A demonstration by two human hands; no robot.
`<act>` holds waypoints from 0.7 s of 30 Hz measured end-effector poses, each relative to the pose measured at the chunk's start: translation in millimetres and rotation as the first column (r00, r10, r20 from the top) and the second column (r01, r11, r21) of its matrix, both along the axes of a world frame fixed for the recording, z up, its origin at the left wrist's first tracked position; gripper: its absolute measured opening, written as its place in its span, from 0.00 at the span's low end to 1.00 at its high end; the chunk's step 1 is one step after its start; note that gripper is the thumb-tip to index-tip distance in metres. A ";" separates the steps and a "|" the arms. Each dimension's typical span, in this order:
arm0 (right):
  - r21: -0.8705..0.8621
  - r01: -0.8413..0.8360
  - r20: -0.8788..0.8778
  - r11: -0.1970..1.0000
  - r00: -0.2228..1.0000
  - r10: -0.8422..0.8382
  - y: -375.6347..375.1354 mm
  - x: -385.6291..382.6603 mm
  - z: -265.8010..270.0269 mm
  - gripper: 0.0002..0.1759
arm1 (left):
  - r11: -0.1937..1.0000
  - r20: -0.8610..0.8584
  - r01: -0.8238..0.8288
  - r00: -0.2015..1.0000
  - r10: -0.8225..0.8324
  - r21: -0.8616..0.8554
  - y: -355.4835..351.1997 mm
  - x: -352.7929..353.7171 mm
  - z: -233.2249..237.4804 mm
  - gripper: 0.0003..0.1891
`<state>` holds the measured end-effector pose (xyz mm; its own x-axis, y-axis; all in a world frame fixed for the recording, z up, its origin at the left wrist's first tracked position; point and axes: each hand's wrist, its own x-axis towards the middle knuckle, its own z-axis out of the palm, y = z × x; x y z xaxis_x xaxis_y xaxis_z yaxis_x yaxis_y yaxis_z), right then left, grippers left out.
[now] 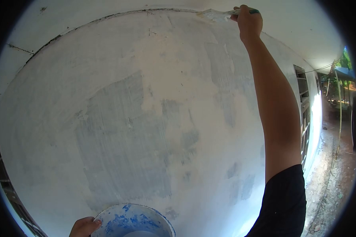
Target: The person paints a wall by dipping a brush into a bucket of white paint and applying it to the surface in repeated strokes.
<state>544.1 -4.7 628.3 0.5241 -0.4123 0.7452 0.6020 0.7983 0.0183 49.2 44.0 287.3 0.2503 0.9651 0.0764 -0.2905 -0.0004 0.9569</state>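
My right hand is raised at the top right, its fingers wrapped round the handle of a paintbrush. The bristles touch the top of the wall, near where it meets the ceiling. The wall is whitish, with grey streaked patches at its middle. At the bottom left, my left hand grips the rim of a bucket. Blue smears mark the bucket's inner side, and a pale surface shows lower inside it.
A dark crack runs along the edge of the ceiling. Barred windows stand at the right and far left. Beyond the wall's right end are a dirt path, a thin pole and a blue cover.
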 end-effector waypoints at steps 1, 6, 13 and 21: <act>0.004 0.001 0.007 1.000 1.000 -0.001 3.5 1.7 7.3 0.16 | 0.991 -0.072 -0.118 0.990 0.122 0.059 -5.5 -3.2 0.9 0.22; -0.016 0.160 0.074 0.987 0.985 -0.158 22.9 5.8 15.3 0.16 | 0.896 -0.421 -0.390 0.791 0.443 0.211 -2.2 -29.9 -2.9 0.20; 0.003 0.131 0.171 0.991 0.977 -0.130 18.3 32.7 -68.1 0.11 | 0.956 -0.500 -0.130 0.829 0.250 0.263 -7.7 -25.4 2.6 0.33; 0.156 0.057 0.304 0.986 0.947 -0.103 13.6 19.8 -24.5 0.13 | 0.971 -0.584 0.030 0.803 0.119 0.238 -15.1 -5.3 12.2 0.43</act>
